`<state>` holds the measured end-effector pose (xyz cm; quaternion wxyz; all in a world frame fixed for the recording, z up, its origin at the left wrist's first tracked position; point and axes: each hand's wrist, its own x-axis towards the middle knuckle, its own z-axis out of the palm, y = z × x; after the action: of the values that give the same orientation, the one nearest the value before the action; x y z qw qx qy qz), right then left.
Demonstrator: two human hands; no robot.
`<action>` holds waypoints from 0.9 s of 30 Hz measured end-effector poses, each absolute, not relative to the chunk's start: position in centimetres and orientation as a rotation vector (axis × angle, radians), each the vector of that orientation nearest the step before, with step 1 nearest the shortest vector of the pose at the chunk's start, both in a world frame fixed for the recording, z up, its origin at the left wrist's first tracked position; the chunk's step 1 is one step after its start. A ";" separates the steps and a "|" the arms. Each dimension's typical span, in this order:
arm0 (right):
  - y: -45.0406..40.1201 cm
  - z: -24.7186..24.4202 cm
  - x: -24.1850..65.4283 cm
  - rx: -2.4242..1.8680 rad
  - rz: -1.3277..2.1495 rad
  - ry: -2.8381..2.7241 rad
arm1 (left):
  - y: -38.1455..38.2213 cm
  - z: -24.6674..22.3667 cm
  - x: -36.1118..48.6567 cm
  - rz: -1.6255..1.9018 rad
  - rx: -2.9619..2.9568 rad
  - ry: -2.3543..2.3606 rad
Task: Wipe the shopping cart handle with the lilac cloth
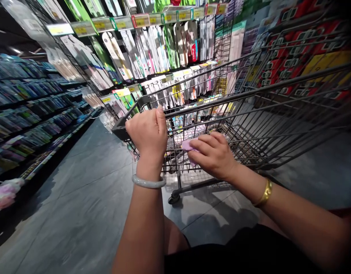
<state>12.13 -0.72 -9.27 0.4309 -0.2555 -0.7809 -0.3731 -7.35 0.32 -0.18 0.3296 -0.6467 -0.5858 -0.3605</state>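
My left hand, with a pale bangle on its wrist, is closed around the handle end of a dark wire shopping cart. To its right and a little lower, my right hand pinches a light purple cloth against the cart's side wires. A gold bracelet circles the right wrist. Part of the cloth hangs below the fingers. Through the wires a few items show inside or behind the basket, too blurred to name.
Shelves of hanging packets with price tags stand behind the cart. Another long shelf runs along the left, beyond the grey floor. Red packages hang at the right. A cart wheel rests below.
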 end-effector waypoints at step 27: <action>-1.4 -10.6 10.8 -0.648 -0.852 -2.025 | 0.8 -0.4 -7.2 -1.036 -1.690 -1.483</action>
<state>10.82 -1.39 -10.58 0.4128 -0.2578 -0.8053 -0.3387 -7.22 0.80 -0.42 0.3270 -0.6451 -0.5662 -0.3954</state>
